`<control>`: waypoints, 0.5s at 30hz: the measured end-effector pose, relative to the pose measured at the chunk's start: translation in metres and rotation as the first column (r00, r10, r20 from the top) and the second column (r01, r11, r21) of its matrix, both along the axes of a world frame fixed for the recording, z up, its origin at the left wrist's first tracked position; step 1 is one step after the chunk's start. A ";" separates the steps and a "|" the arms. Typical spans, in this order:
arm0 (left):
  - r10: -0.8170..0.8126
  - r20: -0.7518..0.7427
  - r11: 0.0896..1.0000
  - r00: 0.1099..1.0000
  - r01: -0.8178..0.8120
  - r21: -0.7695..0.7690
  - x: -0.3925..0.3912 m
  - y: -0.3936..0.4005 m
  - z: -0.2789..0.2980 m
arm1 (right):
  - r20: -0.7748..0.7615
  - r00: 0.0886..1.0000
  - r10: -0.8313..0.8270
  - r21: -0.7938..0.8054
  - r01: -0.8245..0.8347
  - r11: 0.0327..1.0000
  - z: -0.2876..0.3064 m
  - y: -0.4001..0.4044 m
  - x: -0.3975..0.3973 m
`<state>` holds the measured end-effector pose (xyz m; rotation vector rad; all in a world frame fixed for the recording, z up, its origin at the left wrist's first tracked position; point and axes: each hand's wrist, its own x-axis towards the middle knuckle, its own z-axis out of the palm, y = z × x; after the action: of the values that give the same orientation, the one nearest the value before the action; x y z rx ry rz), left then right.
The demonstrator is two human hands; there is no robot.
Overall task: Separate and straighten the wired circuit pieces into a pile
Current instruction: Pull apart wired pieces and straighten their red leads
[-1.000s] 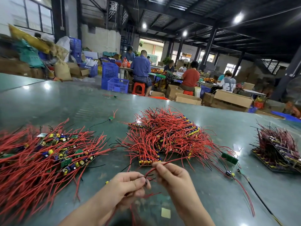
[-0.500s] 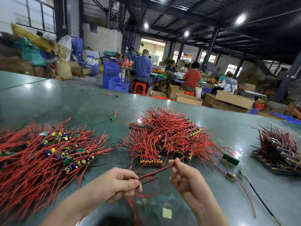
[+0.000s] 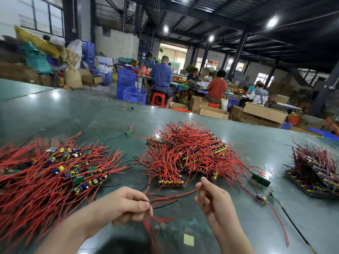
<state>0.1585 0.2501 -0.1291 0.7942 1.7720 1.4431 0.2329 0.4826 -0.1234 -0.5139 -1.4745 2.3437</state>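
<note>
My left hand (image 3: pixel 128 204) pinches one wired circuit piece at its board end, mostly hidden under the fingers. Red and black wires (image 3: pixel 176 196) run from it to the right. My right hand (image 3: pixel 211 198) pinches the far end of the red wire between thumb and fingertips, holding it stretched above the table. More red wires hang below my left hand. A tangled heap of wired pieces (image 3: pixel 190 153) lies just beyond my hands. A spread pile of wired pieces (image 3: pixel 49 173) lies on the left.
The green table (image 3: pixel 82 114) carries a stack of boards (image 3: pixel 315 173) at the right, loose pieces (image 3: pixel 262 197) near my right hand, and one stray piece (image 3: pixel 127 132) farther back. A yellow sticker (image 3: pixel 189 240) sits near the front edge. People work at tables behind.
My hands have drawn apart: the right hand slid outward along the red wire, and the wire now stretches straighter between them. The left hand stays near the front.
</note>
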 end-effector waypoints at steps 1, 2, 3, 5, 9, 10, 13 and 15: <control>-0.008 0.004 1.000 1.000 0.008 -0.012 0.001 -0.001 0.001 | -0.004 1.000 0.003 -0.029 -0.003 1.000 0.000 -0.002 0.000; -0.005 0.001 1.000 1.000 0.005 -0.021 0.002 -0.001 0.001 | -0.009 1.000 0.007 -0.057 -0.007 0.998 0.000 -0.004 0.000; 0.020 -0.007 1.000 1.000 -0.020 -0.023 0.002 -0.001 0.002 | -0.012 1.000 0.006 -0.048 -0.007 0.999 0.000 -0.006 0.000; 0.157 -0.046 0.987 0.986 -0.158 -0.020 -0.001 -0.001 0.003 | -0.010 1.000 -0.008 0.080 0.009 0.997 -0.001 -0.006 0.001; 0.634 -0.474 0.719 0.611 -0.691 0.072 -0.010 -0.014 0.001 | -0.002 1.000 -0.006 0.107 0.006 0.994 0.000 -0.006 0.001; 0.661 -0.634 0.602 0.402 -0.788 0.127 -0.013 -0.020 0.002 | 0.006 1.000 -0.016 0.087 0.015 0.996 0.000 -0.005 0.001; 0.424 -0.904 0.422 -0.049 -0.873 0.245 -0.023 -0.034 -0.002 | 0.016 0.999 -0.030 0.048 0.030 0.998 -0.001 -0.002 0.001; 0.369 -0.925 0.463 -0.095 -0.844 0.271 -0.026 -0.034 -0.004 | 0.013 1.000 -0.024 0.033 0.024 0.999 -0.001 -0.002 0.001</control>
<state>0.1327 0.2157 -0.1332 0.4775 3.7587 0.8625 0.2337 0.4810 -0.1245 -0.5368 -1.5021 2.2981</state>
